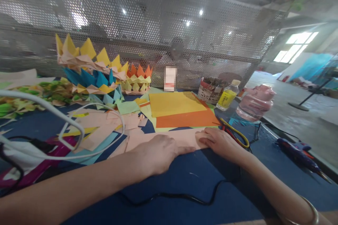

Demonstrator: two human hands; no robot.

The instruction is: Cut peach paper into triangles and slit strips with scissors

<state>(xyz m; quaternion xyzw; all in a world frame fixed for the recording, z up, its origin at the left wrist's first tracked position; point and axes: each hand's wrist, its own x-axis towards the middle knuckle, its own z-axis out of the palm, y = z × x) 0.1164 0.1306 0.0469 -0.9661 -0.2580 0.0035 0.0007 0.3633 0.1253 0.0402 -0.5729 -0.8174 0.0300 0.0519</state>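
A folded strip of pale pink paper (185,135) lies on the blue table in front of me. My left hand (158,153) rests on it, index finger stretched along the near folded edge, the other fingers bent. At the strip's right end, my right hand (216,140) grips the paper between thumb and fingers, holding it down. Just beyond the strip are an orange sheet (185,119) and a yellow sheet (174,103), stacked. Scissors with yellow and red handles (239,137) lie close to my right wrist.
Folded paper crowns (89,56) stand back left. Paper scraps (97,126) and a white cable (100,154) lie left. A newspaper-covered pot (210,90), a bottle with a yellow label (228,95) and a pink bottle (255,103) stand back right. A glue gun (298,154) lies right; a black cord (182,197) crosses the front.
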